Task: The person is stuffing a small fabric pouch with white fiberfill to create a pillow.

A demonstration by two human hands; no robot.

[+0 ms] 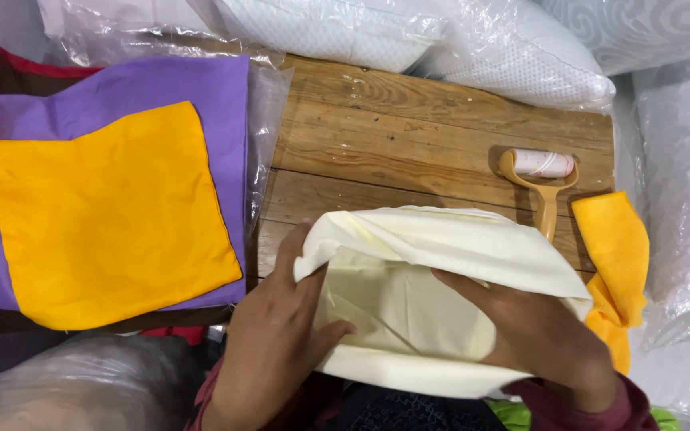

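1. Head view: the left hand (277, 343) grips the near-left edge of a cream pillow cover (433, 295), thumb inside the opening and fingers closed over the outside of the fabric.
2. The right hand (541, 335) is also clamped on the cover, its fingers reaching into the opening and spreading the cloth from within.
3. The cream pillow cover lies at the near edge of the wooden table (409, 136), directly in front of the person, its mouth held open towards them; it looks limp and empty, so nothing appears to be inside it yet.
4. Judging by this, the work on this cover is at an early stage: it is opened but unfilled.
5. To the left, an orange cover (105, 215) lies flat on a purple cover (169, 88), both smoothed out and seemingly set aside.
6. Another orange cloth (616, 247) sits crumpled just right of the cream one.
7. A lint roller (541, 172) rests on the table beyond it, untouched.
8. White pillows in plastic wrap (513, 56) are stacked at the far edge.
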